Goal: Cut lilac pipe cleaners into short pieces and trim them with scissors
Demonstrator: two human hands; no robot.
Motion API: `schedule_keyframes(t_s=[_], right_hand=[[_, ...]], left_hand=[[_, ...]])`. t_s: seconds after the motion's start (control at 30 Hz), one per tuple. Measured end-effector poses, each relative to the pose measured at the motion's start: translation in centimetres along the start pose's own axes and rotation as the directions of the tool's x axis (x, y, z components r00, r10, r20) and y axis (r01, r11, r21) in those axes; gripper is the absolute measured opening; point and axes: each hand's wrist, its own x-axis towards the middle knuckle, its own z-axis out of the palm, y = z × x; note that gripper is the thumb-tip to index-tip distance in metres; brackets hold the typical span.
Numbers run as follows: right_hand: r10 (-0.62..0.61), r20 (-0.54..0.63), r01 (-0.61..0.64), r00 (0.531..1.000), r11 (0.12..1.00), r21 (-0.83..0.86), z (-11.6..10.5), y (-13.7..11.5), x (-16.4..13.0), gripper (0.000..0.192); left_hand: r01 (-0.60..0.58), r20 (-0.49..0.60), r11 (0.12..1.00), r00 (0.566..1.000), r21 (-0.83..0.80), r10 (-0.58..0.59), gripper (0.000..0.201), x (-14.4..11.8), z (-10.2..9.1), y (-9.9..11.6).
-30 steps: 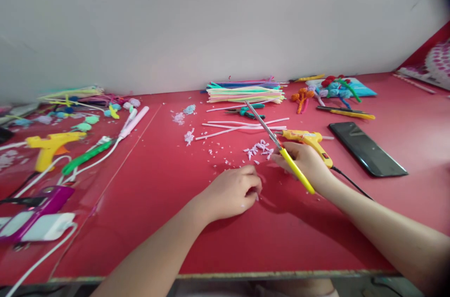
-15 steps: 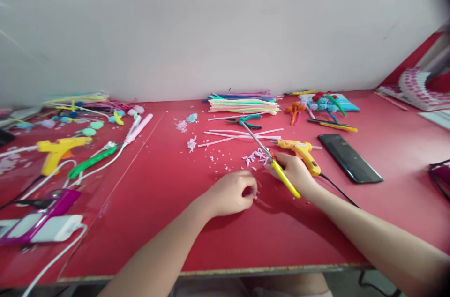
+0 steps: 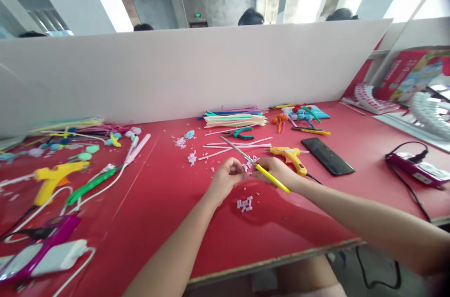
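Observation:
My right hand (image 3: 277,173) holds a pair of yellow-handled scissors (image 3: 269,176), whose long metal blades point up and to the left. Close beside it, my left hand (image 3: 227,179) is closed in a pinch with its fingertips near the right hand's. Whatever it may hold is too small to make out. Small pale pink cut bits (image 3: 249,164) lie behind the hands, and a little heap of pale cut pieces (image 3: 245,204) lies in front of them. Several pale pink pipe cleaners (image 3: 239,145) lie crossed farther back.
Behind are teal pliers (image 3: 242,134) and a bundle of pipe cleaners (image 3: 235,120). To the right are a yellow glue gun (image 3: 291,157), a phone (image 3: 327,156) and a power strip (image 3: 420,168). Another glue gun (image 3: 52,180) and cables lie left. A white partition (image 3: 183,72) stands behind.
My left hand has moved up beside the right hand, uncovering the heap of cut pieces on the table. The head view has tilted up and turned right.

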Motion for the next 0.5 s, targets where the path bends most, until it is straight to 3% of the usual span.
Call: schedule_keyframes(t_s=[0.33, 0.5], right_hand=[[0.055, -0.071, -0.048, 0.996, 0.994, 0.1, 1.7, -0.7, -1.1, 0.01], [0.055, -0.071, -0.046, 0.996, 0.99, 0.133, 1.1, -0.3, -1.2, 0.007]], left_hand=[[-0.036, 0.122, 0.999, 0.992, -0.017, 0.038, 0.021, -0.5, 0.5, 0.2], [-0.005, 0.116, 0.986, 0.993, 0.167, -0.014, 0.02, -0.3, 0.3, -0.3]])
